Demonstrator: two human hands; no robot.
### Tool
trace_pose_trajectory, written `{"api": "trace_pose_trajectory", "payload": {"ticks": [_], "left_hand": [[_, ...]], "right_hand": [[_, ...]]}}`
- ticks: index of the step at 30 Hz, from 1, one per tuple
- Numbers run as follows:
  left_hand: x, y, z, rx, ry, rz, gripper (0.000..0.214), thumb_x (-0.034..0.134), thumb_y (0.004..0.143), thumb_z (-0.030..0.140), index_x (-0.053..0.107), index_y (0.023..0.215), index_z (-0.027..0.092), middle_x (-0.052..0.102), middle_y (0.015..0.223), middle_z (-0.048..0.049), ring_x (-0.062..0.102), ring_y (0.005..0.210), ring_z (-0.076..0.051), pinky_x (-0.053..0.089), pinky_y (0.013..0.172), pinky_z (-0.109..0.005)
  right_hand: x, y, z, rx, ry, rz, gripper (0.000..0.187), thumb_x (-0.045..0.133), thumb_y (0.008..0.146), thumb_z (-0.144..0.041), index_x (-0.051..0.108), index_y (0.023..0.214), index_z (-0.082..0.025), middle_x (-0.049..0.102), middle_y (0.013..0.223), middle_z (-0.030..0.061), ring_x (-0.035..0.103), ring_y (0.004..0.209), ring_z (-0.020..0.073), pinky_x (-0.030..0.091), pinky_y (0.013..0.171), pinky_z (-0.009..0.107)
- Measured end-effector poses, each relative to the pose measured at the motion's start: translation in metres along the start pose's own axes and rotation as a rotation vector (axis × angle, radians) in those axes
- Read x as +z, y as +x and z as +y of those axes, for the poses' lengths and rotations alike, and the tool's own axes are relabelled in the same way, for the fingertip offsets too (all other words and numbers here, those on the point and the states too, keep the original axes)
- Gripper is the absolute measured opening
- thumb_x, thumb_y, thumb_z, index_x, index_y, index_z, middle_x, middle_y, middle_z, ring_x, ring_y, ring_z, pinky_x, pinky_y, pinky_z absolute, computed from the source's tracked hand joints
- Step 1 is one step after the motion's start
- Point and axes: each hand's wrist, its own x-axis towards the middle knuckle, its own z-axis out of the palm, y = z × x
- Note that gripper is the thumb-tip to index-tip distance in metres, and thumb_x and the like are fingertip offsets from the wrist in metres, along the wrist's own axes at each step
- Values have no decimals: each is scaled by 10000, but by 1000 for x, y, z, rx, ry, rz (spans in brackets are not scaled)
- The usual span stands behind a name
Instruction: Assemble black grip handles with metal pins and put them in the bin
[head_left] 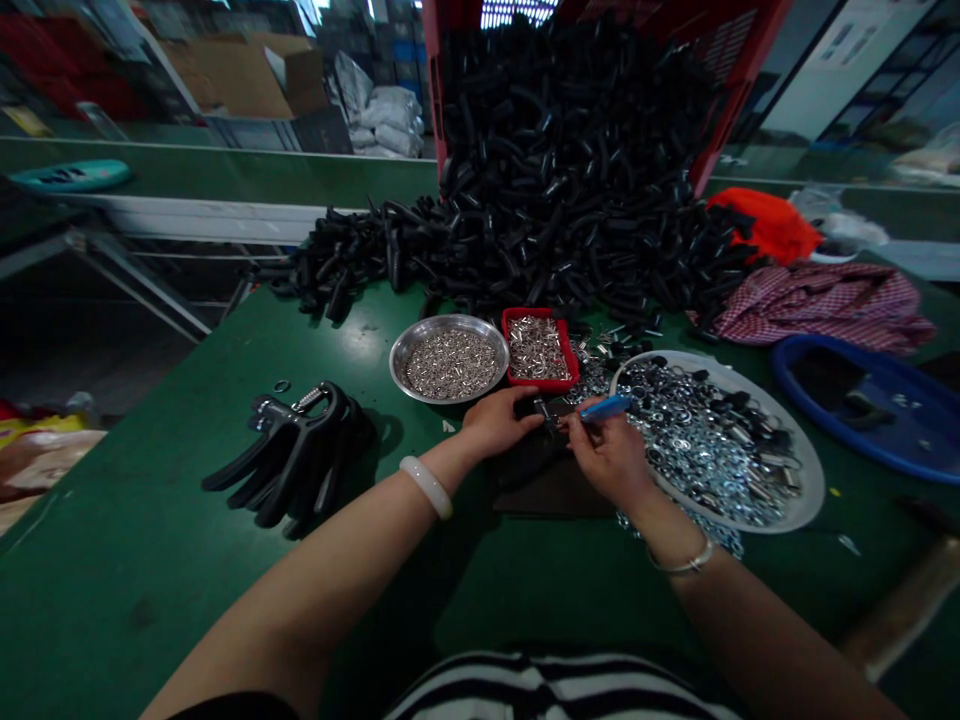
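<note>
My left hand (501, 422) is closed, its fingertips pinching a small metal part (545, 410) at the end of a black handle piece (529, 455). That piece lies over a dark flat pad (555, 502). Opposite it, my right hand (613, 462) grips a blue pen-like tool (606, 407), its fingertips close to the same metal part. Just beyond the hands stand a steel bowl (396, 372) of tiny metal pieces and a red tray (572, 372) of small pins. A white basin (814, 500) heaped with rings and metal bits sits right of my right hand.
Several assembled black hand grips (289, 455) lie at the left. Black handles (525, 230) spill from a red crate (436, 90) at the back. A blue oval tray (919, 455), a checked cloth (825, 300) and an orange bag (772, 225) are on the right.
</note>
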Motion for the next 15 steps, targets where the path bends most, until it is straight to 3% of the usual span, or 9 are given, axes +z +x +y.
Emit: {"api": "trace_pose_trajectory", "payload": {"ticks": [3, 6, 11, 15], "left_hand": [[-1, -1, 1, 4, -7, 1, 499, 575, 727, 467, 524, 1201, 320, 644, 938, -17, 594, 870, -205, 443, 708, -286], [-1, -1, 1, 15, 5, 2, 508, 570, 731, 477, 516, 1210, 318, 643, 953, -20, 594, 882, -206, 446, 717, -286], [0, 0, -1, 32, 43, 9, 504, 568, 732, 476, 517, 1207, 318, 638, 993, -20, 592, 896, -208, 451, 738, -296], [1, 0, -1, 40, 51, 17, 511, 551, 737, 496, 507, 1215, 319, 634, 1006, -19, 591, 891, -208, 454, 743, -310]], "right_hand": [[-1, 4, -10, -147, -229, -35, 146, 433, 799, -264, 486, 890, -163, 619, 815, 114, 626, 696, 227, 506, 618, 363], [-3, 16, -14, -104, -253, -78, 172, 427, 793, -251, 484, 916, -145, 620, 797, 112, 620, 674, 216, 493, 603, 335], [-2, 32, -5, -23, -123, -198, 141, 470, 789, -265, 482, 899, -177, 616, 741, 59, 612, 647, 192, 497, 600, 319], [-3, 23, -8, 67, 151, -157, 174, 509, 788, -316, 459, 907, -199, 605, 752, 41, 618, 638, 176, 516, 548, 304]]}}
